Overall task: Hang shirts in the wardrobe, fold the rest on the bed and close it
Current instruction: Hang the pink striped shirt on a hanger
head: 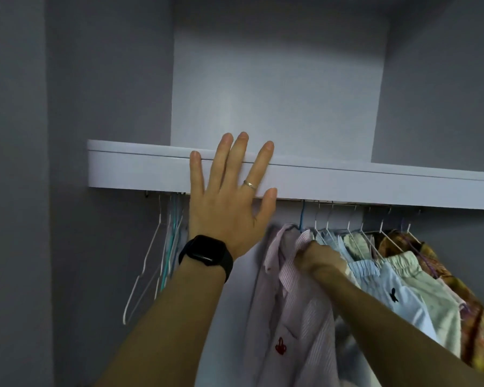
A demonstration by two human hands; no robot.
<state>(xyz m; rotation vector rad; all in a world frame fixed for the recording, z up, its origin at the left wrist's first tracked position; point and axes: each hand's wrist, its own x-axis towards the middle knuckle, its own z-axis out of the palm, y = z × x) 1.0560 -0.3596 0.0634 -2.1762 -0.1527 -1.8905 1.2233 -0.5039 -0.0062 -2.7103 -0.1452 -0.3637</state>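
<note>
Under the wardrobe shelf point(375, 180), the pink striped shirt point(299, 317) hangs from a blue hanger hook point(302, 216) at the left end of a row of hung shirts point(397, 289). The right hand point(319, 259) bunches its collar, fingers curled tight into the cloth. The left hand point(227, 208) presses flat on the shelf's front, fingers straight and spread. Empty hangers point(151, 261) dangle further left. The shelf's lip hides the rail, so the hook may be poorly seated; letting go could drop the shirt.
</note>
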